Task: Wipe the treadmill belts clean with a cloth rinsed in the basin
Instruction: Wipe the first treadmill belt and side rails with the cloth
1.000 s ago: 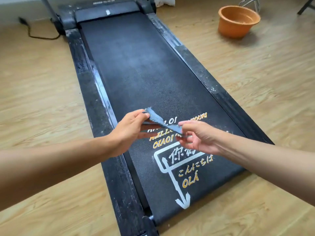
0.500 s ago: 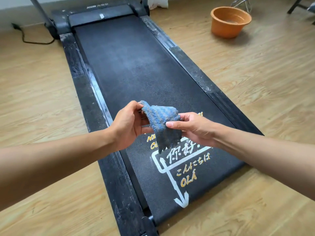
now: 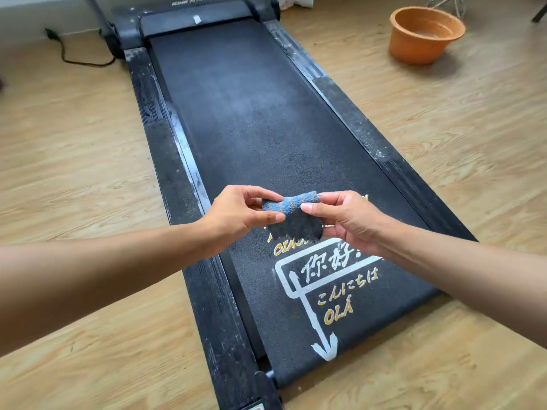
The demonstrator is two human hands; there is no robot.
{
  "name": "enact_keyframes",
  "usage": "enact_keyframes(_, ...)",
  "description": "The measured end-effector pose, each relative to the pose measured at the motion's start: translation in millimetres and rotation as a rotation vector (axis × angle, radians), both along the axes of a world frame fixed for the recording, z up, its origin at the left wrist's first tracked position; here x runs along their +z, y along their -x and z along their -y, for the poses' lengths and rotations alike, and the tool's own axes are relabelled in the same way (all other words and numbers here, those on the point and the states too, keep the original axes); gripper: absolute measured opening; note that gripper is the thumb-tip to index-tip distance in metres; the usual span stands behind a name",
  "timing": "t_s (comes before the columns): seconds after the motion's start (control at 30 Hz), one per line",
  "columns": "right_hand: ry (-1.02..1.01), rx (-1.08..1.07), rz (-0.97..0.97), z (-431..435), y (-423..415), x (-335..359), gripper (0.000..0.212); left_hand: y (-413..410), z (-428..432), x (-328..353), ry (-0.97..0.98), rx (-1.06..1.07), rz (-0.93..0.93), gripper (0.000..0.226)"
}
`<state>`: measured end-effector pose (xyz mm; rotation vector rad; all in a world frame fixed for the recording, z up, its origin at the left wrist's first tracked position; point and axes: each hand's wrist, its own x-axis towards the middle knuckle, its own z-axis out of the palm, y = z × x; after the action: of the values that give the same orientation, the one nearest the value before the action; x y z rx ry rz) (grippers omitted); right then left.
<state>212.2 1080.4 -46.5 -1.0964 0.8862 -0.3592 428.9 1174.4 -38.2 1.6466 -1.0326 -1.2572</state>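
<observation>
We hold the cloth (image 3: 291, 216) above the belt (image 3: 254, 119), left hand (image 3: 241, 216) and right hand (image 3: 344, 218) pinching its top corners. It looks soft and light. The basin (image 3: 426, 35) stands at two o'clock.

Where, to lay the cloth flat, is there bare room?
The black treadmill belt is bare between the grey motor cover and the blue striped cloth; wooden floor between right side rail and orange plastic basin is free. Crowded: left hand and right hand pinching it.
</observation>
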Motion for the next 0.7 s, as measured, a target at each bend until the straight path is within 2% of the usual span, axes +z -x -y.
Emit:
enact_keyframes(0.2,0.147,-0.146,-0.082,-0.6,-4.1,-12.7,0.023,-8.1,-3.6,-14.7,0.055,-0.036,0.362,0.004)
enact_keyframes(0.3,0.253,-0.154,-0.094,1.9,-8.5,-14.6,0.038,-12.5,-6.0,-18.8,0.117,-0.111,0.439,0.011)
enact_keyframes(0.4,0.192,-0.116,0.024,4.1,-14.4,-14.2,0.043,-19.9,-6.9,-20.8,0.117,-0.215,0.241,0.021)
enact_keyframes(0.47,0.168,-0.079,0.055,4.8,-18.1,-14.7,0.044,-22.3,-9.2,-22.1,0.114,-0.196,0.063,0.024)
enact_keyframes(0.53,0.243,-0.013,-0.007,2.8,-23.1,-14.4,0.035,-24.9,-12.1,-26.0,0.089,-0.150,-0.036,0.024)
enact_keyframes(0.6,0.357,0.049,-0.125,-1.9,-31.3,-14.6,0.031,-30.1,-17.1,-34.5,0.055,-0.142,-0.059,0.023)
enact_keyframes(0.7,0.479,0.120,-0.302,-6.8,-49.4,-17.9,0.047,-45.9,-27.7,-53.1,0.001,-0.144,-0.028,0.021)
